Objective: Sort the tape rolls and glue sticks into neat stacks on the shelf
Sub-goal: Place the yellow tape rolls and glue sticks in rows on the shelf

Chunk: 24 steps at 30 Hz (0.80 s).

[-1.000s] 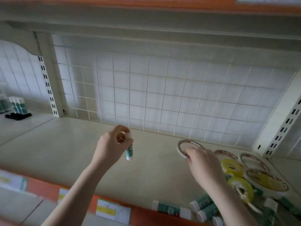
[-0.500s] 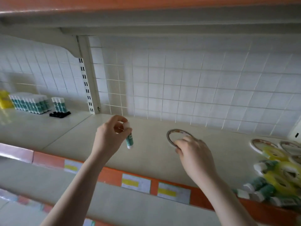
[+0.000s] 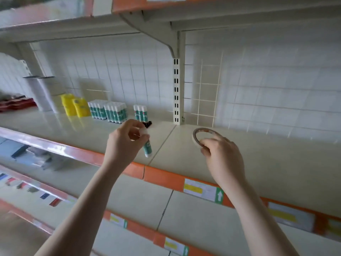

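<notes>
My left hand (image 3: pixel 123 143) pinched the light, rigid glue stick (image 3: pixel 147 149) by its cap; my right hand (image 3: pixel 221 156) gripped the thin tape roll (image 3: pixel 198 134) at its rim.

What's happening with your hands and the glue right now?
Left hand pinching glue stick, cap up. Right hand holding tape roll. Shelf below, path clear.

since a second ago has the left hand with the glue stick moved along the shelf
Yes. The left hand with the glue stick has moved left: it was right of the slotted upright, and is now left of it.
</notes>
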Each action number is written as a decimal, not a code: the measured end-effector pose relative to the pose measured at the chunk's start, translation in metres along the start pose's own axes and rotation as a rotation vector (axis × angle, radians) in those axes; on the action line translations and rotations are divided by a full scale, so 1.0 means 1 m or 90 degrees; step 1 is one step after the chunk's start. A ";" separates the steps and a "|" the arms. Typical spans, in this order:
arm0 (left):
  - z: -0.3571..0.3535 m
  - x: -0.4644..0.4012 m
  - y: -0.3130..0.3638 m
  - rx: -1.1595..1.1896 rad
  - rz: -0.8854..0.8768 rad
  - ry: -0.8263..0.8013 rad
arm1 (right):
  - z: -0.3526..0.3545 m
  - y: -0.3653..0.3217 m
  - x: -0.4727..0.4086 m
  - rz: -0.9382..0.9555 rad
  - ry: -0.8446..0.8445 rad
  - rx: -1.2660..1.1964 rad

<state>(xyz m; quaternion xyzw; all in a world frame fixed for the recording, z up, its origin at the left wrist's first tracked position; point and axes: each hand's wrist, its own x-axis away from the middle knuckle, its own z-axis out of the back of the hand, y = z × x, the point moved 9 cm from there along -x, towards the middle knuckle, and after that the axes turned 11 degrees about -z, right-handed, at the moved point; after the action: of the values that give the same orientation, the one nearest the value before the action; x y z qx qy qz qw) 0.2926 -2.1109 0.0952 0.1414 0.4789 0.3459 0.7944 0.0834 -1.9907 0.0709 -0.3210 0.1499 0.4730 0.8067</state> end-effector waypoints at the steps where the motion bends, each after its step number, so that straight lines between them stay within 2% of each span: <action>1: 0.007 -0.005 -0.010 -0.005 0.002 0.003 | -0.007 -0.012 -0.004 0.004 -0.005 -0.005; 9: 0.010 -0.064 -0.076 -0.017 -0.015 -0.001 | -0.068 -0.082 -0.054 0.054 -0.019 0.004; 24: -0.077 -0.181 -0.135 -0.036 -0.069 -0.139 | -0.136 -0.097 -0.123 -0.052 -0.084 0.145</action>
<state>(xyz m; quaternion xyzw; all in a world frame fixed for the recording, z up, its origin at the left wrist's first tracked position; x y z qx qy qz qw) 0.2278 -2.3406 0.1012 0.1300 0.3866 0.2982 0.8630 0.1123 -2.1962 0.0728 -0.2008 0.1360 0.4400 0.8646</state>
